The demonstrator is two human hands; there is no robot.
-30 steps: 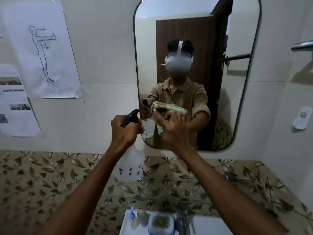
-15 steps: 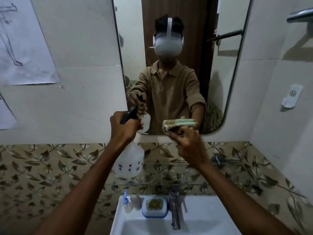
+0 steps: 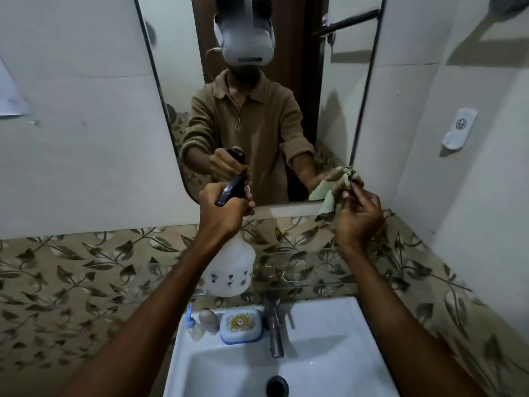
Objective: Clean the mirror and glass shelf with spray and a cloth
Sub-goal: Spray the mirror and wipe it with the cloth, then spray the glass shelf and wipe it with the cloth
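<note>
One view, from the head: the mirror (image 3: pixel 257 96) is cut off at the top, and the glass shelf (image 3: pixel 300 277) below it is hard to make out. Before the mirror's lower edge, the left hand (image 3: pixel 223 213) is wrapped tight around the spray bottle (image 3: pixel 230 270), hiding its neck. At the mirror's lower right corner, the right hand (image 3: pixel 357 216) pinches the bunched cloth (image 3: pixel 329 193) in curled fingers.

Glossy glass mirror (image 3: pixel 337 110), translucent plastic spray bottle (image 3: pixel 229 267), soft green cloth (image 3: pixel 329 196), metal tap (image 3: pixel 274 328).
</note>
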